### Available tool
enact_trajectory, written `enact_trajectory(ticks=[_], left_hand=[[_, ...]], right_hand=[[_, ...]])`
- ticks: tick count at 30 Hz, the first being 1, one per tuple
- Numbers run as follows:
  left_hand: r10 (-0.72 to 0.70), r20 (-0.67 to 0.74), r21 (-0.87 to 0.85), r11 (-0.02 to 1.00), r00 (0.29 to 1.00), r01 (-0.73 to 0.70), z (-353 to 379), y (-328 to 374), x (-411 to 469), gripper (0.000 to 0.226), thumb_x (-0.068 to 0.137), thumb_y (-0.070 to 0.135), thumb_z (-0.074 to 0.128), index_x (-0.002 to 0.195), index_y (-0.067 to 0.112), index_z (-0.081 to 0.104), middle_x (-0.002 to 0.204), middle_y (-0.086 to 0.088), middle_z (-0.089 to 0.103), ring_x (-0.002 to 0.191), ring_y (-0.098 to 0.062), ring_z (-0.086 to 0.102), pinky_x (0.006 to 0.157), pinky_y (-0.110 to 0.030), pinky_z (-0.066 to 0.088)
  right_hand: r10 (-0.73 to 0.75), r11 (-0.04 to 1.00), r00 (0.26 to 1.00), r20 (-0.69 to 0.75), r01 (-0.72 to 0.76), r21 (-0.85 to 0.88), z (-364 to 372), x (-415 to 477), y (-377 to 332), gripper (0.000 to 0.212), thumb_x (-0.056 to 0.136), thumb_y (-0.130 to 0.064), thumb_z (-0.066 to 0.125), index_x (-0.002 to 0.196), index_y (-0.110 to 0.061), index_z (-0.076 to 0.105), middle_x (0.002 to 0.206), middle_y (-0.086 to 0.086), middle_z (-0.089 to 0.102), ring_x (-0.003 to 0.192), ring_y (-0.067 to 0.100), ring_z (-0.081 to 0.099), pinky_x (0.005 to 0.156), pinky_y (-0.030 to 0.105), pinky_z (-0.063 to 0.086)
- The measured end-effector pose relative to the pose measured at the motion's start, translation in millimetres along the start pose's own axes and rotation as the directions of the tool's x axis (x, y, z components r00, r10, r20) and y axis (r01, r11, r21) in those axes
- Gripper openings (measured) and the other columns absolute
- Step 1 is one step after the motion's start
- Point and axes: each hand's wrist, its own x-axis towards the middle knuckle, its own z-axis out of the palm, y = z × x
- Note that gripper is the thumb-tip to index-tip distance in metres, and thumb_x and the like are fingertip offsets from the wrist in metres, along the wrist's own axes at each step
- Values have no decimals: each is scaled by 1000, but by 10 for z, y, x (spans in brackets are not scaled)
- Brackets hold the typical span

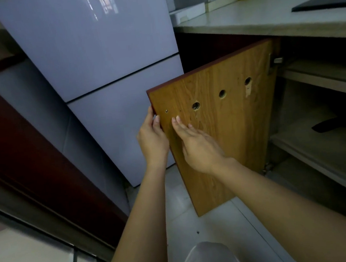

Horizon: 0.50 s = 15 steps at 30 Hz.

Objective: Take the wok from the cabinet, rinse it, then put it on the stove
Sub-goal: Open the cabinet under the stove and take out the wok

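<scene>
The view is dim and cool, lit by soft, even light. A window's reflection makes a bright glare patch high on the fridge [95,53]. The cabinet [319,113] inside lies in deep shadow, detail mostly lost. The door [221,130] is sharp, its grain clear. Wide-angle distortion tilts the fridge and bends the counter [262,17] edge. A pale knee [209,259] at the bottom is blurred.

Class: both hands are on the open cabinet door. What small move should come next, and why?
Probably move the right hand off the cabinet door toward the dark handle-like shape on the shelf inside: the door stands open, the left hand grips its edge.
</scene>
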Motion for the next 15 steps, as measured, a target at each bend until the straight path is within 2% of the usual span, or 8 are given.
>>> enact_trajectory(ticks=[10, 15], left_hand=[[23, 58, 19, 1000, 998, -24, -8, -39, 261, 41, 108, 16, 42, 149, 13, 49, 138, -4, 64, 123, -16, 61, 107, -38, 49], [5, 76, -22, 1000, 997, -4, 27, -67, 344, 41, 108, 14, 41, 149, 13, 49, 137, -2, 64, 121, -13, 61, 106, -38, 50]], right_hand=[[31, 999, 998, 51, -30, -18, -11, 232, -24, 83, 98, 1, 41, 159, -26, -8, 168, -5, -4, 154, 27, 15, 125, 41, 14], [43, 999, 993, 106, -43, 7, -30, 315, -3, 86, 97, 4, 41, 159, -27, -10, 168, -7, -7, 154, 28, 12, 125, 41, 13]])
